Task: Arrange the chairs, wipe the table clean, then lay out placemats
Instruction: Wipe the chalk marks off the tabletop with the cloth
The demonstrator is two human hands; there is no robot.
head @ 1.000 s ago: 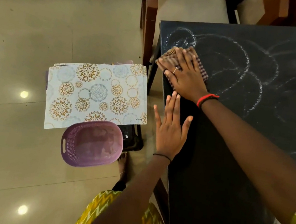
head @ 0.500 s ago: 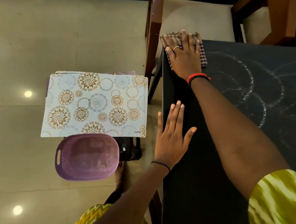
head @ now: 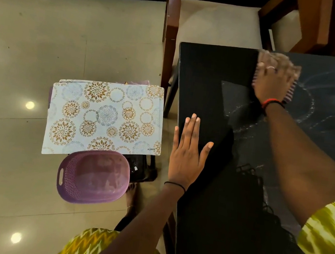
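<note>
Cloth (head: 291, 92) seemingly beneath right hand (head: 273, 81).

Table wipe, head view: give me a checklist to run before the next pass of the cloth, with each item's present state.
1. Cloth under right hand: ok, though blurred.
2. Left hand flat at the table edge, apart from the cloth: ok.
3. Table free of marks: not ok, whitish streaks show by the right hand.
4. Placemats off the table, stacked beside it: ok.
5. Cloth damp enough: cannot tell.
</note>
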